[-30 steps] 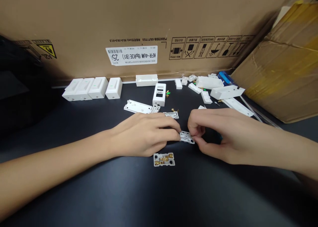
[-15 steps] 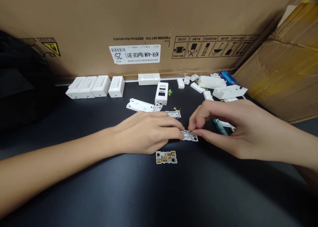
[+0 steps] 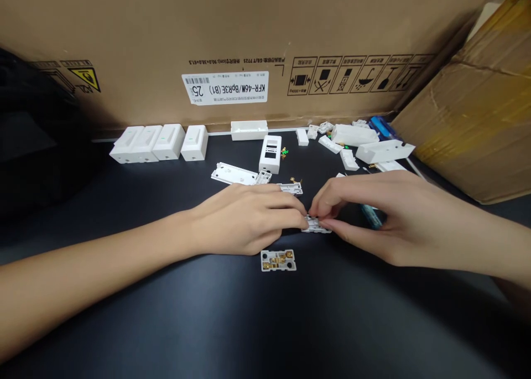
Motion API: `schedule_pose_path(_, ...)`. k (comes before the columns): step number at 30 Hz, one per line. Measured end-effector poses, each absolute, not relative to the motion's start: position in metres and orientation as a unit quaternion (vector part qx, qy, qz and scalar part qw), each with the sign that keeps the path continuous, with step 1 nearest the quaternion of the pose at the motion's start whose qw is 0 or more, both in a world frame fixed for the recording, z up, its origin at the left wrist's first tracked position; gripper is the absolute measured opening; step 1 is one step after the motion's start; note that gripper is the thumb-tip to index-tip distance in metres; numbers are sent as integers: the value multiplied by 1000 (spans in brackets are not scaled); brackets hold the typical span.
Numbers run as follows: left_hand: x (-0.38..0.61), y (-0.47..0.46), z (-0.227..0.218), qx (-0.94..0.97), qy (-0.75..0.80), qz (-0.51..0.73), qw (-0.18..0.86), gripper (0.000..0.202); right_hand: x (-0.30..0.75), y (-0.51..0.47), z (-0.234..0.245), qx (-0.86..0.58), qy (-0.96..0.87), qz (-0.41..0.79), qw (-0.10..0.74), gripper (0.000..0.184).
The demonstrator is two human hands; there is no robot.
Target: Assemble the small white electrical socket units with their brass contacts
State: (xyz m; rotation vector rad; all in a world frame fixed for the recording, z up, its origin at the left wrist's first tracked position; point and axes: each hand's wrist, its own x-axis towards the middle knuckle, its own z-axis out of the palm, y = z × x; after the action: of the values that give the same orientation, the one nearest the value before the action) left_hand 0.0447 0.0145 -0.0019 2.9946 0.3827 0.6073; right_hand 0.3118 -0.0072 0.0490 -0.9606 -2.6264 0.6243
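My left hand (image 3: 244,219) lies palm down on the dark bench, its fingertips against the left end of a small white plastic switch base (image 3: 317,227). My right hand (image 3: 369,218) pinches the same base from the right between thumb and fingers, hiding most of its top. Just below it, a second white base with brass contacts (image 3: 278,260) lies flat and apart from both hands. A third white base (image 3: 291,188) sits beyond my left fingers, with a small brass part (image 3: 295,180) close by.
A long white plate (image 3: 236,174) and a white housing with windows (image 3: 270,154) stand further back. Several white switch boxes (image 3: 166,142) line the cardboard carton (image 3: 232,36). Loose white parts (image 3: 352,138) lie back right, and a blue-handled tool (image 3: 372,216) sits under my right hand.
My right hand has moved left and closed in over the small base, covering more of it. My left hand has stayed nearly still. The view has shifted slightly.
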Motion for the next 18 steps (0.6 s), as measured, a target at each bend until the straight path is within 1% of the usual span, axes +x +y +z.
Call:
schedule_pose_path(5,45,14,-2,972,121,197,38,36,316,-4,49,-300,-922,193,151,12)
schedule_pose_path(12,44,15,-3,972,127,193,52,34,313,-5,47,-291,-925,210,126,20)
schedule_pose_path(18,44,15,-5,970,139,193,58,27,311,-5,42,-282,-929,202,132,21)
